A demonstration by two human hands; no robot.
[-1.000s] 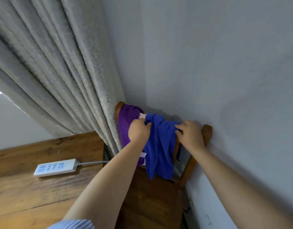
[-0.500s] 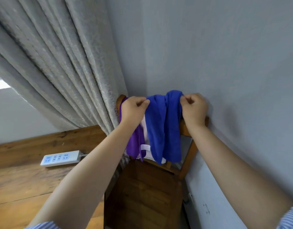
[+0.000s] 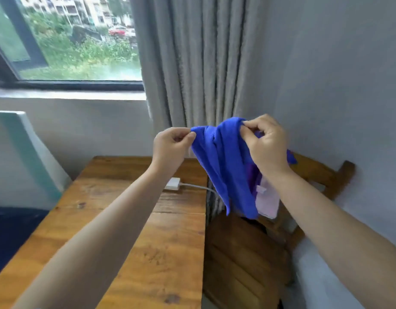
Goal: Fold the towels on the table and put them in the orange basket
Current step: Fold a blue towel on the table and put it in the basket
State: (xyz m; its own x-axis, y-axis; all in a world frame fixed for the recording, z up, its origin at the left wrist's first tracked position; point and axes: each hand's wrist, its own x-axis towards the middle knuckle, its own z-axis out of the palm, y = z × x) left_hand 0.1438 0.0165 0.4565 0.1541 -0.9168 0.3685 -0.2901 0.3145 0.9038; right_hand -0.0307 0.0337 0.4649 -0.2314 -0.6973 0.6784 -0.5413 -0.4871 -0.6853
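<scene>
Currently both hands hold the blue towel (image 3: 223, 166) in the air, above the gap between the desk's (image 3: 161, 253) right edge and the wooden chair (image 3: 244, 259). Left hand (image 3: 170, 146) pinches one top corner between thumb and forefinger; right hand (image 3: 266, 143) pinches the opposite top edge, fingers curled, cloth bunched under them.

Risks, as judged:
- Towel hangs crumpled and twisted between the two grips, not spread. Folding it this way would likely give a lopsided fold; the corners need finding first.
- Both grips are light pinches on little cloth. A shake to open the towel could pull a corner free and drop it onto the chair seat or floor.
- A purple towel (image 3: 252, 177) and a pale pink towel (image 3: 268, 201) hang on the chair back just behind the blue one; the trailing hem could snag them.
- White power strip (image 3: 173, 184) and cable lie near the desk's far right edge, where a towel would be laid.

Orange basket: not in view.
</scene>
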